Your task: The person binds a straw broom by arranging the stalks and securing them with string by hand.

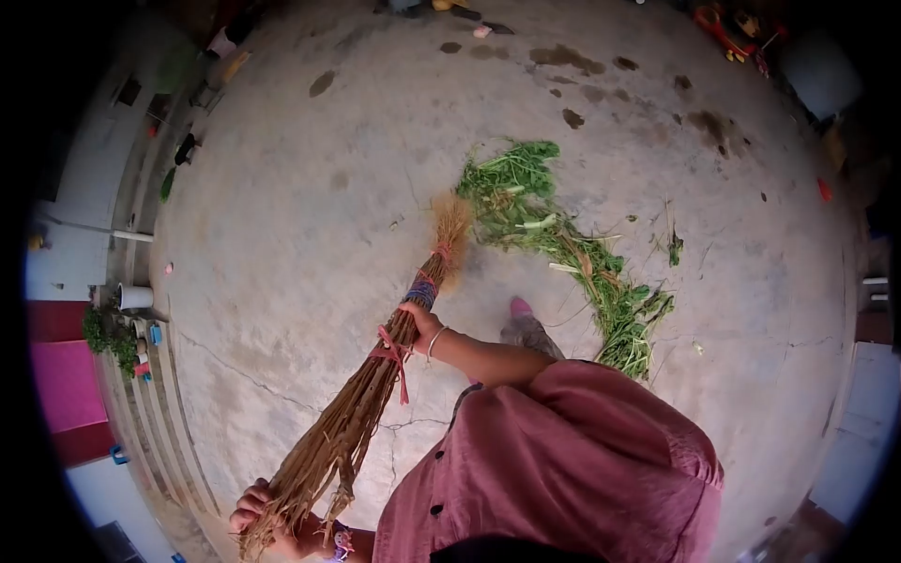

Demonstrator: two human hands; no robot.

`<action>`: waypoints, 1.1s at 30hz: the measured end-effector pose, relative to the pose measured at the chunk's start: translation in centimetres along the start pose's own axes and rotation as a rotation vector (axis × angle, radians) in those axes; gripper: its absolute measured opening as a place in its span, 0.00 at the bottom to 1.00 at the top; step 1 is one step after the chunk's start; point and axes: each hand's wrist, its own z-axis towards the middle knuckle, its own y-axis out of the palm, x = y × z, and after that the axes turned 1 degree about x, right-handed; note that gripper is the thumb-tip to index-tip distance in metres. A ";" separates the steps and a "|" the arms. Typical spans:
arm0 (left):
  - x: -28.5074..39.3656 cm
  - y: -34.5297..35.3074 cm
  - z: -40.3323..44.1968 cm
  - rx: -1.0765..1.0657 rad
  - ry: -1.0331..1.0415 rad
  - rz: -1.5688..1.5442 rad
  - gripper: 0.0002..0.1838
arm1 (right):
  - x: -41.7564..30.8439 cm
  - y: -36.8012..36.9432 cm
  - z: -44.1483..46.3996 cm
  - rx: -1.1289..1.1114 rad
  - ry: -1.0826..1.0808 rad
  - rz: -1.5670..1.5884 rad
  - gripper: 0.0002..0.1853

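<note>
A long broom of bundled dry stalks slants from the lower left up to the centre, tied with pink and blue cords. My right hand, with a bracelet on its wrist, is wrapped round the broom's upper middle, just above a pink tie. At the lower left, my left hand is closed round the thick stalk end and partly hidden by it. The broom's fine tip is slightly blurred, beside a strewn band of green leaves and stems on the concrete floor.
My shoe shows beside the leaves. A small loose bit of greenery lies to the right. Steps run along the left, with a white pot and a green plant. A red and yellow object stands at the top right.
</note>
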 end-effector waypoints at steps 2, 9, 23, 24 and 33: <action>-3.9 4.5 1.3 -0.029 -0.154 -0.143 0.19 | -5.6 -5.7 3.9 0.109 -0.119 0.006 0.11; -16.5 12.7 -0.7 -0.157 -0.515 -0.487 0.20 | -21.8 -10.4 -8.7 0.384 -0.382 -0.070 0.12; -13.6 7.6 -0.1 0.224 -0.418 -0.450 0.21 | -20.2 0.1 -3.9 0.297 -0.645 -0.015 0.06; -11.2 8.1 0.7 0.222 -0.313 -0.396 0.22 | -19.0 1.7 -3.0 0.196 -0.560 -0.033 0.07; -2.7 14.1 -1.6 -0.070 0.353 0.666 0.17 | -9.8 8.9 6.3 -0.169 0.219 -0.108 0.13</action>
